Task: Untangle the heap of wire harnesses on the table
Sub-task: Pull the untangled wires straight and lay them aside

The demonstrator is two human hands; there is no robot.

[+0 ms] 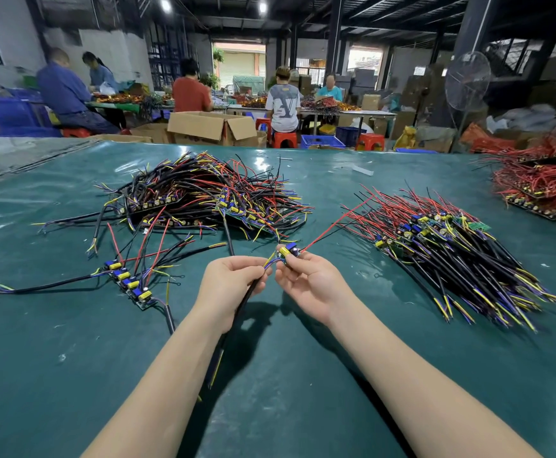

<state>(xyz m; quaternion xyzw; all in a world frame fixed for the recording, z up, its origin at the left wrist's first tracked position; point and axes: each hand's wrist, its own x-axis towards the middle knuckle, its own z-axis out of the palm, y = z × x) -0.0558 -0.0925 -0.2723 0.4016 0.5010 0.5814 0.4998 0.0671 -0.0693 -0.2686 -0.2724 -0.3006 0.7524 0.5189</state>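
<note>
Harness heap (204,193), tangled, lies on the green counter (71,358) at far left-centre: black, red, yellow and blue wires mixed with small circuit boards. One single harness (288,252) is lifted above the counter, between both hands, near the middle. Right hand (306,282): thumb and fingers (291,261) closed on its small board w/ yellow and blue parts; red and black wires go from the board up to the right. Left hand (230,285): fingers closed around the black cable (240,309) of the same harness, just beside the board; the cable hangs down under the left forearm, yellow tip at its low end.

Sorted pile (451,246) at right, wires approx. parallel, well apart from the heap. Strip of boards (129,284) w/ loose wires lies at left of the hands, still joined in a row. Another red-wire pile (541,183) at the far right edge. In the background, other workers (283,100) sit at tables; cardboard box (210,127) behind the counter.
</note>
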